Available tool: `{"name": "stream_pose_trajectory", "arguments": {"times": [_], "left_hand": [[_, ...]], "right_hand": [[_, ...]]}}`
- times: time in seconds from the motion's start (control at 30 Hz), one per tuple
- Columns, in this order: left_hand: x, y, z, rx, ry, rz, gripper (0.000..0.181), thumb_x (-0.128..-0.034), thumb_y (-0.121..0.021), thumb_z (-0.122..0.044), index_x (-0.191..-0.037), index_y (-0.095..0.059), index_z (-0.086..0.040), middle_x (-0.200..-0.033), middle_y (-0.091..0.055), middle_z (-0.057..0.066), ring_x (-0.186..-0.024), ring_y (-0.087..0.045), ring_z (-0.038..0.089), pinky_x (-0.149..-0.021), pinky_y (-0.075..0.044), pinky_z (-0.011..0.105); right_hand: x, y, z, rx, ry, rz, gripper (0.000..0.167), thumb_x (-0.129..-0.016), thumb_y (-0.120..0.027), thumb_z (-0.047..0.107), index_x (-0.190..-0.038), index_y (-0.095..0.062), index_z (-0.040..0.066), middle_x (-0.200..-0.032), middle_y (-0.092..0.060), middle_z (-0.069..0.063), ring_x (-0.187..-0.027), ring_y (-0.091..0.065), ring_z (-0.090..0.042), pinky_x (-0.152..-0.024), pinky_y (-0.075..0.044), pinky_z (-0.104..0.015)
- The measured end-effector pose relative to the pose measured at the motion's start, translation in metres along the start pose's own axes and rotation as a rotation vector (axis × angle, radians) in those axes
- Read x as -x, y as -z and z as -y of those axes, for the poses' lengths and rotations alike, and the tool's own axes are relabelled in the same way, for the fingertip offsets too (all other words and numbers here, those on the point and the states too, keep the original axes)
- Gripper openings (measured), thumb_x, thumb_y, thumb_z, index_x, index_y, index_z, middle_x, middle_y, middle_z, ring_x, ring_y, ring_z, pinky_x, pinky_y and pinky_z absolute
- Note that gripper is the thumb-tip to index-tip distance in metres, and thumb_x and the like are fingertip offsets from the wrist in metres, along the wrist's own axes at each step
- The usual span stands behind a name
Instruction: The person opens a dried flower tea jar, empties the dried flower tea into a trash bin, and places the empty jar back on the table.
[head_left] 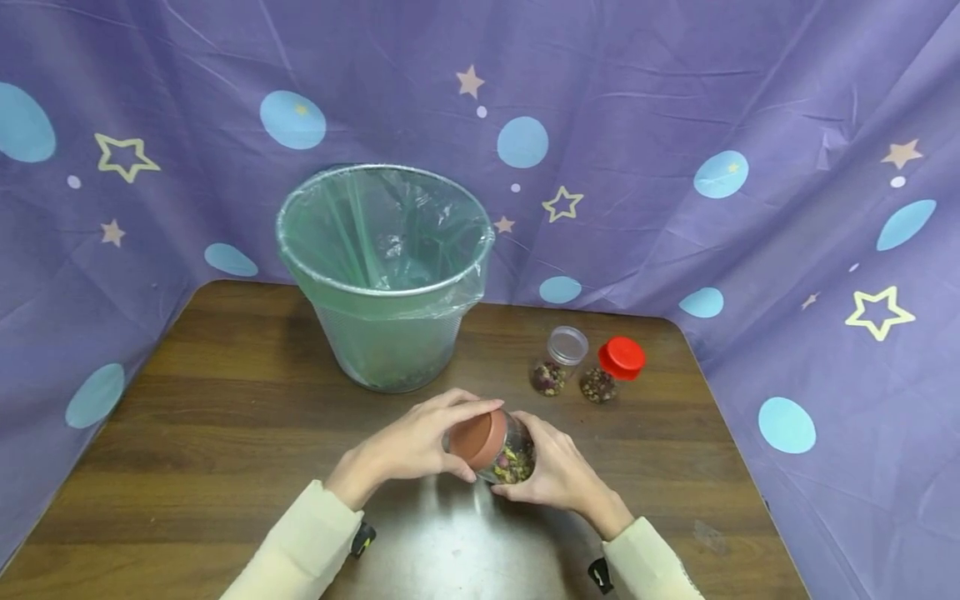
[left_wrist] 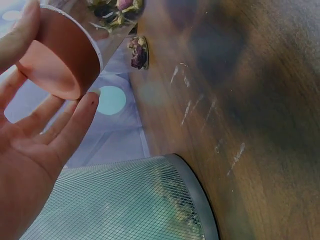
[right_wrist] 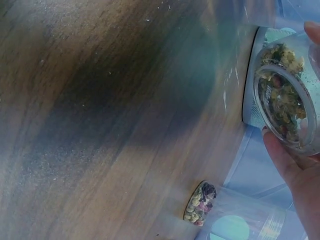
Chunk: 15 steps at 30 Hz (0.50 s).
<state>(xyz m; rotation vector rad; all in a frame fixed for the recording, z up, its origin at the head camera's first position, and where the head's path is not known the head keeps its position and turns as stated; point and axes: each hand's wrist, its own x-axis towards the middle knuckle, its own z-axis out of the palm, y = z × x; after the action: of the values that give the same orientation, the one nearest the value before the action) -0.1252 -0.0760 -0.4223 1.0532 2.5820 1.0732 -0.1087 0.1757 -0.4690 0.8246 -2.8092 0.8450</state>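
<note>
Both hands hold a clear jar (head_left: 514, 463) of dried flowers, tilted above the table with its brown lid (head_left: 472, 439) toward the left. My left hand (head_left: 411, 442) pinches the lid's rim between thumb and fingers; in the left wrist view that hand (left_wrist: 45, 135) has its fingertips along the lid (left_wrist: 75, 50). My right hand (head_left: 561, 473) grips the jar's glass body near its base. The right wrist view shows the jar's round bottom (right_wrist: 285, 105) with flowers behind it, and the right hand's fingers (right_wrist: 282, 160) around the glass.
A mesh bin (head_left: 386, 342) with a green-tinted clear liner stands at the back left of the wooden table (head_left: 225, 433). Behind the hands to the right are a small clear-lidded jar (head_left: 558, 362) and a red-lidded jar (head_left: 611, 369), both holding dried flowers. A purple patterned curtain surrounds the table.
</note>
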Motion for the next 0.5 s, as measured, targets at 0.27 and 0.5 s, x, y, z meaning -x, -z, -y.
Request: {"name": "stream_pose_trajectory", "arguments": {"times": [0.27, 0.5], "left_hand": [[-0.003, -0.005, -0.002, -0.047, 0.125, -0.038, 0.09, -0.0718, -0.077, -0.062, -0.149, -0.044, -0.029, -0.119, -0.061, 0.0, -0.101, -0.061, 0.014, -0.089, -0.053, 0.036], [-0.01, -0.012, -0.005, -0.045, 0.23, -0.106, 0.09, -0.0703, -0.072, -0.072, -0.142, -0.053, -0.021, -0.104, -0.063, -0.001, -0.083, -0.059, 0.009, -0.075, -0.052, 0.03]], "right_hand": [[0.002, 0.0, 0.0, 0.016, -0.017, -0.014, 0.094, -0.057, -0.091, 0.043, -0.134, -0.051, 0.009, -0.122, -0.066, -0.005, -0.104, -0.065, -0.015, -0.086, -0.057, -0.035], [0.004, -0.001, 0.0, 0.027, -0.031, -0.034, 0.095, -0.056, -0.091, 0.043, -0.134, -0.051, 0.009, -0.122, -0.066, -0.007, -0.105, -0.066, -0.016, -0.087, -0.057, -0.036]]}}
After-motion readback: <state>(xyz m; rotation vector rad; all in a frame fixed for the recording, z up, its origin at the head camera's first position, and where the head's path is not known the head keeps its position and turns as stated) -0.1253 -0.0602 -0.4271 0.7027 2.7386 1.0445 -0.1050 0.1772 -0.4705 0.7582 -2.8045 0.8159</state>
